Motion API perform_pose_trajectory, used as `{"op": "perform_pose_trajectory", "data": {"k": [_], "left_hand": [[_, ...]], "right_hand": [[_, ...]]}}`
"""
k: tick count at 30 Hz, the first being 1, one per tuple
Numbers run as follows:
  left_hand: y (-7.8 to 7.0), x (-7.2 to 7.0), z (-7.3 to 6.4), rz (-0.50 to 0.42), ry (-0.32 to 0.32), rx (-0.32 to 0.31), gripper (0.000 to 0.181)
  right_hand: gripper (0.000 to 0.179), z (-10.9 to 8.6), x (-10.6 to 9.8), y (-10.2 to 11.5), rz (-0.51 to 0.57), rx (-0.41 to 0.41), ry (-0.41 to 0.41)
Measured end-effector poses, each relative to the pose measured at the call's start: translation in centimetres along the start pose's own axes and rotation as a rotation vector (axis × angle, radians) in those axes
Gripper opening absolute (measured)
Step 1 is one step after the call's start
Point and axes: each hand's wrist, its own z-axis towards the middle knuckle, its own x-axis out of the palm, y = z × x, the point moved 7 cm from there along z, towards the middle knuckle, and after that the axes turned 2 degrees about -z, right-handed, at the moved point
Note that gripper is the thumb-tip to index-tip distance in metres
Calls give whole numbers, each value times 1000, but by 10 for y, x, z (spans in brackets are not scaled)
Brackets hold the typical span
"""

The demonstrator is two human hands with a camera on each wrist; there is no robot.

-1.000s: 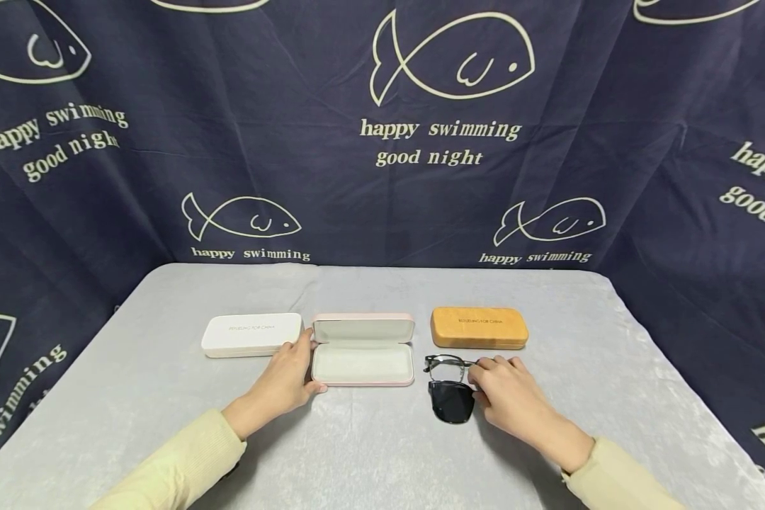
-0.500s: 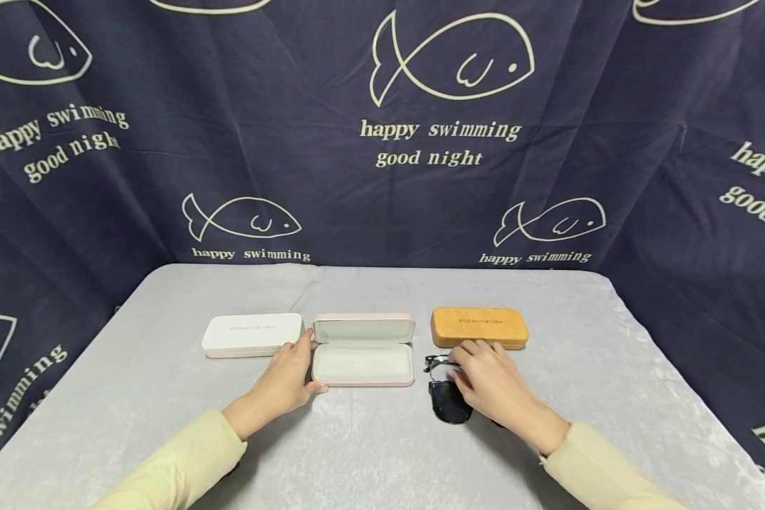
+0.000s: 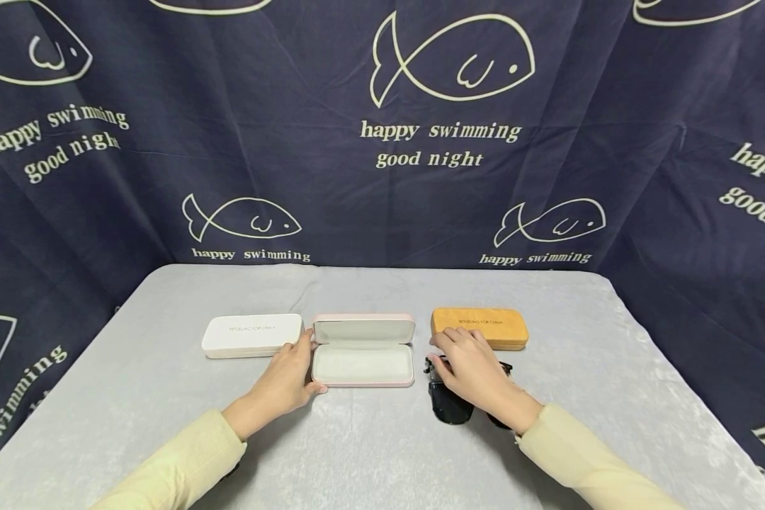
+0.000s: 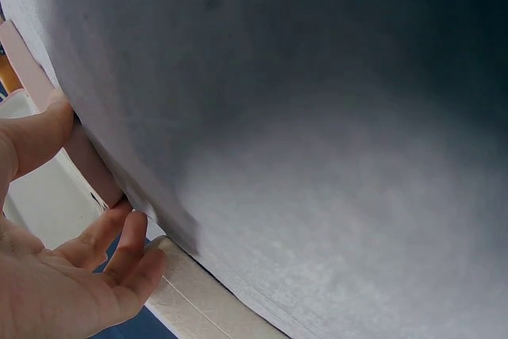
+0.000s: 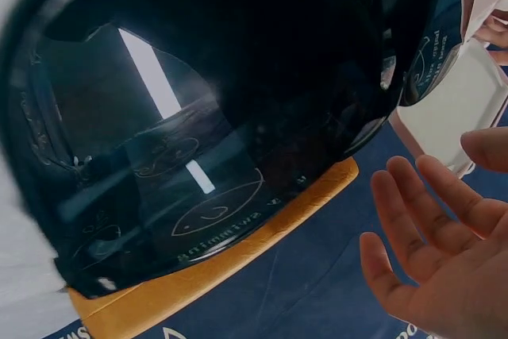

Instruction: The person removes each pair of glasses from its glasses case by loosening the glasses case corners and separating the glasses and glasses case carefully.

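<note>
In the head view, a pink glasses case [image 3: 362, 366] lies opened up, its pale lining showing. My left hand [image 3: 282, 382] holds the case's left end, thumb at the front edge and fingers behind; the left wrist view shows thumb [image 4: 48, 134] and fingertips on its pink side. My right hand [image 3: 474, 367] hovers over a pair of dark-framed eyeglasses [image 3: 430, 367], mostly hidden beneath it. Sunglasses with black lenses [image 3: 449, 405] lie just in front. In the right wrist view the sunglasses [image 5: 159, 140] loom large, and the fingers [image 5: 432, 216] are spread with nothing between them.
A closed white glasses case [image 3: 253, 335] lies left of the pink one, beside my left fingers. A closed orange case [image 3: 494, 327] lies behind the right hand. Pale grey cloth [image 3: 357, 453] covers the table; a dark blue fish-print curtain [image 3: 382, 205] hangs behind.
My right hand has moved left and a little away from me, from the eyeglasses' right part across to their left end, now covering most of them. The left hand and the cases stay put.
</note>
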Motion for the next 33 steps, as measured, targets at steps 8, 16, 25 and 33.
{"op": "perform_pose_trajectory", "data": {"k": [8, 16, 25, 33], "left_hand": [[0, -1, 0, 10, 2, -10, 93], [-1, -1, 0, 6, 8, -13, 93], [0, 0, -1, 5, 7, -14, 93], [0, 1, 0, 6, 14, -12, 93]], "right_hand": [[20, 18, 0, 0, 39, 6, -18], [22, 35, 2, 0, 69, 22, -56], [25, 52, 8, 1, 88, 28, -76], [29, 62, 17, 1, 123, 69, -14]]}}
